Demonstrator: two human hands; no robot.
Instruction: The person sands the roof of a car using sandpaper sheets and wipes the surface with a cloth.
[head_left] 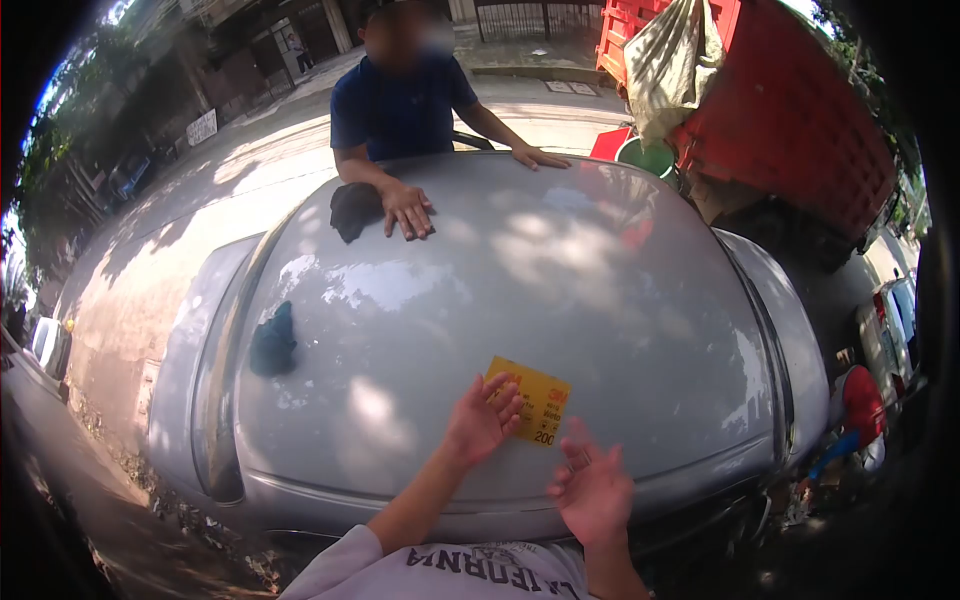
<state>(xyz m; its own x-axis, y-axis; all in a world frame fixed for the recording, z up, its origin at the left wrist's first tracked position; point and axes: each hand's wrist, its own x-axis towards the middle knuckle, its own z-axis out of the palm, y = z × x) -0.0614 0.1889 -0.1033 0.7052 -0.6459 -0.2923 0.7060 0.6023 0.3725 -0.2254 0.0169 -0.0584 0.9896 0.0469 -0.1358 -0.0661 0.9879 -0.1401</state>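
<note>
A yellow 3M sandpaper sheet (545, 395), printed with "200", appears to lie on the silver car roof (620, 300) near its front edge. My left hand (482, 420) is open, palm turned up, its fingers overlapping the left part of the sheet in view. I cannot tell whether they touch it. Just below the sheet's lower right corner is my right hand (592, 485), also open, fingers apart and slightly blurred. Neither hand holds anything that I can see.
Across the roof a person in a blue shirt (405, 110) rests both hands on it, one beside a dark cloth (355, 210). A teal cloth (274, 340) lies on the roof's left side. Behind stand a green bucket (650, 157) and a red truck bed (790, 120).
</note>
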